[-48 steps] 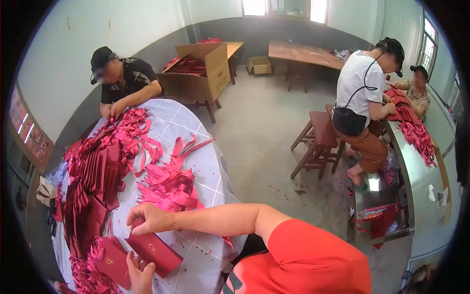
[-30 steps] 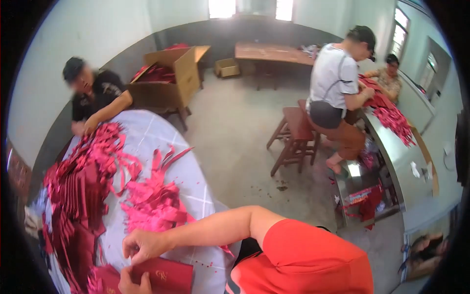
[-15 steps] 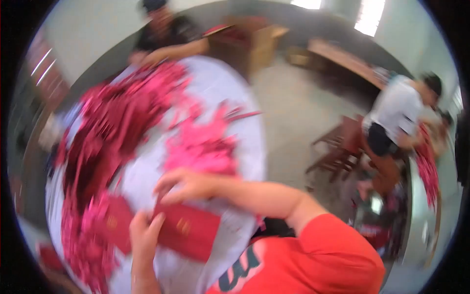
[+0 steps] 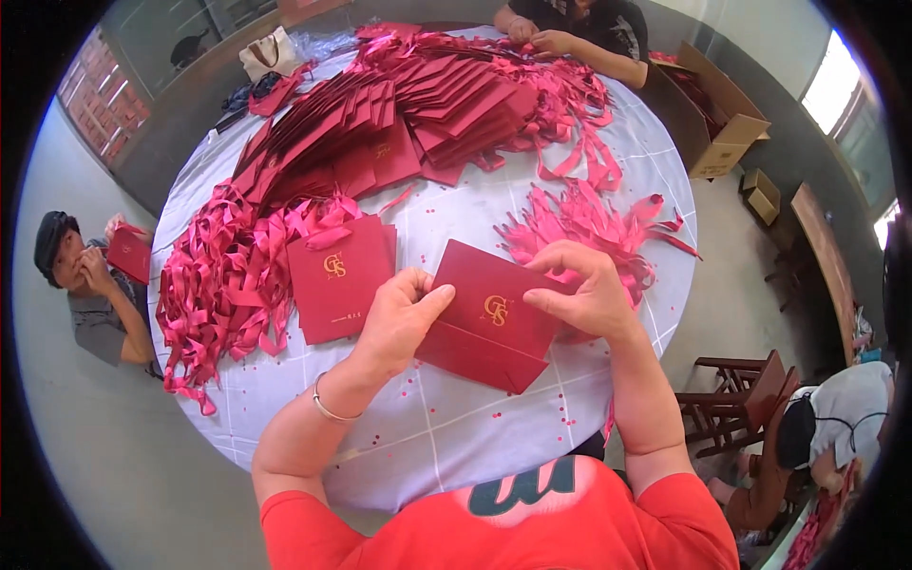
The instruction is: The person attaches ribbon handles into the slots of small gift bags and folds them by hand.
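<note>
A flat, dark red paper bag (image 4: 475, 356) with gold print and a folded bottom panel is held over the table in front of me. My left hand (image 4: 404, 318) pinches its left edge, thumb on top. At its right side my right hand (image 4: 584, 290) grips the edge between thumb and fingers. Left of my left hand lies a small stack of flat red bags (image 4: 332, 304). Pink-red ribbons (image 4: 608, 223) are heaped just beyond my right hand, and a larger ribbon pile (image 4: 228, 285) lies to the left of the stack.
A big heap of red bags (image 4: 380, 123) covers the far part of the round, white-clothed table (image 4: 456, 475). One person (image 4: 579, 38) handles ribbons across it; another (image 4: 95, 285) holds a red bag at left. Cardboard box (image 4: 708, 119), wooden stool (image 4: 746, 394) and a bending person (image 4: 836, 418) are at right.
The view has swung left, shifting the table rightward in the picture. My right hand has gone from the bag's upper left corner to its right edge. My left hand still holds the bag.
</note>
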Motion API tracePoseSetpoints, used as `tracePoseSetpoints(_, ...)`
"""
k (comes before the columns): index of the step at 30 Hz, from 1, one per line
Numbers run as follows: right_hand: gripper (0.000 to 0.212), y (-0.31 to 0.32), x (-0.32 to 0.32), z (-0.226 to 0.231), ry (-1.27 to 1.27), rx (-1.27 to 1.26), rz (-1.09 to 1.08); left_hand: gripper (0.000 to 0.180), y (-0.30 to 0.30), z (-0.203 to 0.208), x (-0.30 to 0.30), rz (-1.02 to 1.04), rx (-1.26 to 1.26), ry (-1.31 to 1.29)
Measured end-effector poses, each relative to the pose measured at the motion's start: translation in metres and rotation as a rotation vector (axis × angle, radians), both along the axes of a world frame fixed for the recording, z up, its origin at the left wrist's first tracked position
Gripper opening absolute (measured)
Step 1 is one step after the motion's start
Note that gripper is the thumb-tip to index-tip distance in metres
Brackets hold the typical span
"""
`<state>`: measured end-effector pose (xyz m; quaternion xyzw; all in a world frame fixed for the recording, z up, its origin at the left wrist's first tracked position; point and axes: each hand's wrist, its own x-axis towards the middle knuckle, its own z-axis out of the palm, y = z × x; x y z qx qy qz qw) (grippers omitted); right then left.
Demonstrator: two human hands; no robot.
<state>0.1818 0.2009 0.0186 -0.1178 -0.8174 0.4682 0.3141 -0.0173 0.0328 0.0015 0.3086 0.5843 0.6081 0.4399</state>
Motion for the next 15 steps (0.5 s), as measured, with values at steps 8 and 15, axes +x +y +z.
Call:
tracePoseSetpoints(8,0.018,0.0,0.002,-0.005,0.092,-0.189,-0.002,0.015,0.005,-0.002,0.005,0.016,0.046,0.221)
tracePoseSetpoints(15,0.011,-0.008,0.0,-0.001,-0.011,-0.475,0.209,0.046,-0.015,0.056,0.022,0.059,0.479,1.364)
